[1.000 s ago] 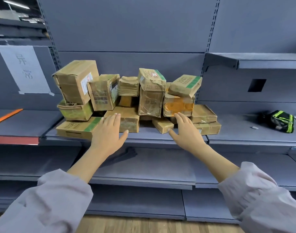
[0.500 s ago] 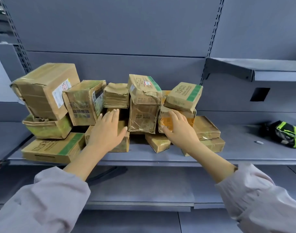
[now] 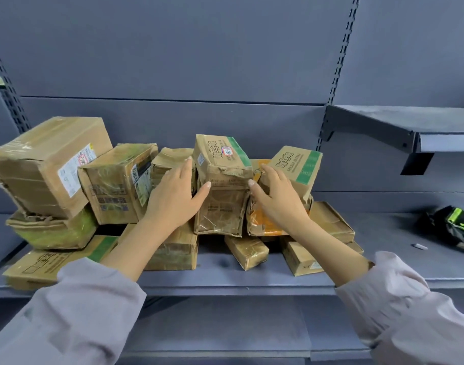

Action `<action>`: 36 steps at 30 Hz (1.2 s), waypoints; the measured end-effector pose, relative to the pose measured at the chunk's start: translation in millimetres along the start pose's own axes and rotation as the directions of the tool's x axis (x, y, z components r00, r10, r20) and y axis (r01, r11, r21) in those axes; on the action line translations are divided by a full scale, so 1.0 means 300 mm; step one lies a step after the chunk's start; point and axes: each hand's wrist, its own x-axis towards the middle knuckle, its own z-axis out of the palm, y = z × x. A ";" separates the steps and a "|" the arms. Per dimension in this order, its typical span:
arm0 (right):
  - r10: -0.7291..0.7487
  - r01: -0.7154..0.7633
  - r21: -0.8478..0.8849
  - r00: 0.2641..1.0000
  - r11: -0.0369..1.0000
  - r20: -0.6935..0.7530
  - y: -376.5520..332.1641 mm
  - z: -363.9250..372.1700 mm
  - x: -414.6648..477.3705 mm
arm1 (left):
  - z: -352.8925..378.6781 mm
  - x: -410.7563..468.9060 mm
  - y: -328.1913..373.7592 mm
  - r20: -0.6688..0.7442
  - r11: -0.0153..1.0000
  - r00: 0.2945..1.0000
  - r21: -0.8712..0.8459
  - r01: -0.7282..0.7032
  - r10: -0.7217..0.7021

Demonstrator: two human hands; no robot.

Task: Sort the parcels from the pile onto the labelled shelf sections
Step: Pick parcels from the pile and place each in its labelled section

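a grey metal shelf (image 3: 225, 276) holds the pile of parcels (image 3: 120, 185), stacked two and three high against the back panel. they are brown cardboard boxes, most wrapped in glossy, wrinkled clear tape, several with green stripes and white labels. in the middle an upright parcel (image 3: 220, 212) stands on end, its top edge crushed, with a green-striped box (image 3: 220, 156) lying on top of it. the left hand (image 3: 173, 198) lies against its left side, fingers nearly straight and reaching behind, thumb on the front face. the right hand (image 3: 275, 201) sits likewise on its right side, thumb at the front corner, fingers slipped between it and an orange parcel (image 3: 265, 227). neither hand curls round it. well to the right on the same shelf lies a black and green pouch (image 3: 452, 227).
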 end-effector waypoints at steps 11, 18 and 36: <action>0.174 -0.163 0.316 0.985 0.935 -0.007 -0.068 0.073 0.135 | 0.028 0.132 0.052 0.247 0.731 0.935 -0.584 0.354 -0.256; 0.225 -0.220 0.393 0.974 0.893 0.036 -0.077 0.095 0.174 | 0.099 0.202 0.010 0.335 0.561 0.893 -0.695 0.449 -0.300; 0.065 -0.002 0.528 0.993 0.849 -0.101 -0.121 0.102 0.105 | 0.103 0.137 0.024 0.056 0.497 0.963 -0.848 0.186 -0.265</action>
